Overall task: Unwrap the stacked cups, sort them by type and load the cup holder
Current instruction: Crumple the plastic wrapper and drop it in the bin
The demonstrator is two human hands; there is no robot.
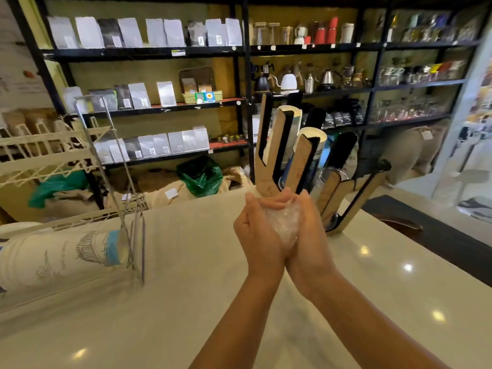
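Both hands meet above the white counter, pressed together around a crumpled clear plastic wrapper [283, 222]. My left hand [257, 233] cups it from the left and my right hand [306, 230] from the right. Just behind them stands the wooden cup holder [277, 145], its slanted slots holding stacks of white paper cups [290, 123] and a stack of clear plastic cups [323, 179] lower down. At the far left a wrapped stack of printed paper cups [53, 259] lies on its side on the counter.
A wire rack [106, 155] stands at the left over the lying cups. Black shelving [239, 102] with bags, kettles and jars fills the back wall. A dark counter section [426, 230] lies to the right of the white counter [186, 302].
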